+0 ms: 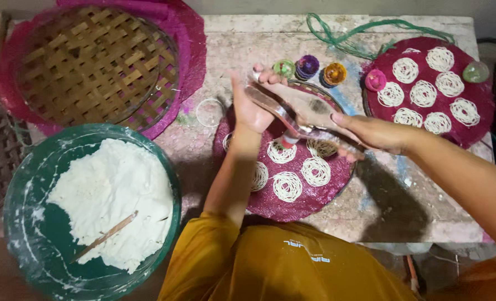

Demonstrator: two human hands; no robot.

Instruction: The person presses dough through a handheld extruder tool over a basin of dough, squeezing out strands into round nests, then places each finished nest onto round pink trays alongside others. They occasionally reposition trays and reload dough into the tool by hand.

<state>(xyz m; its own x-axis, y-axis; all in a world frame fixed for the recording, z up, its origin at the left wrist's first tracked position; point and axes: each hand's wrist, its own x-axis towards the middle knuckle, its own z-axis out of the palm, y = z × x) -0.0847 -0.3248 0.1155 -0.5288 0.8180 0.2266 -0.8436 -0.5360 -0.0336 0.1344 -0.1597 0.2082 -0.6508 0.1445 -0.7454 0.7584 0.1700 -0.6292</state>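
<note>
My left hand [252,106] and my right hand [375,132] both grip the long handles of a metal noodle press [292,118], held over a round maroon mat [292,203]. The press's small cylinder points down at the mat, just above a white noodle coil [281,152]. Several more white coils [287,186] lie in a ring on the same mat. My left forearm crosses the mat's left side and hides part of a coil there.
A green basin [22,223] of white dough with a wooden stick [106,237] sits at the lower left. A woven bamboo tray [94,64] lies on pink mats at the upper left. A second maroon mat [479,120] with several coils is at the upper right, and small coloured cups [307,67] stand behind.
</note>
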